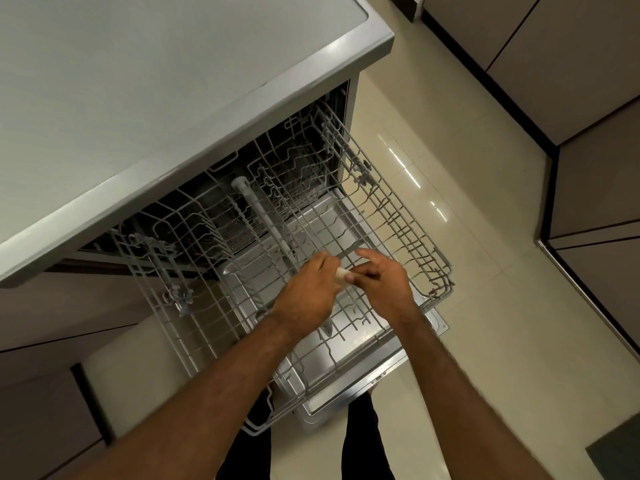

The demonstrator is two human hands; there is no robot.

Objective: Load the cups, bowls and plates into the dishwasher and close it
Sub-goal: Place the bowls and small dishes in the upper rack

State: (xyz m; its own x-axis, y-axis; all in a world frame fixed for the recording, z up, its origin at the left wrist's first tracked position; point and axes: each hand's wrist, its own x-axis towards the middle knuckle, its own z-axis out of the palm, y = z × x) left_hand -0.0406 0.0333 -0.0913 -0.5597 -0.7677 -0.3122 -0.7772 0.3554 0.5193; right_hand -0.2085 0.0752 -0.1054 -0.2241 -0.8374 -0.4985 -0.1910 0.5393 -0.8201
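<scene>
Over the pulled-out rack [398, 216], the left hand [304, 289] gripped a small pale thing [343, 277]. The right hand [384, 282] sat loosely curled beside it, and I couldn't tell if it was holding on. A fumble could've dropped it straight through.

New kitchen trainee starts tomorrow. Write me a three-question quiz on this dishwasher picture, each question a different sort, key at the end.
1. True or false: the pulled-out grey wire rack holds dishes.
2. The left hand grips: A a small pale object; B a white plate; C nothing.
3. Fill in: the stainless-steel dishwasher door is ____.
Key: 1 false; 2 A; 3 open.
</scene>
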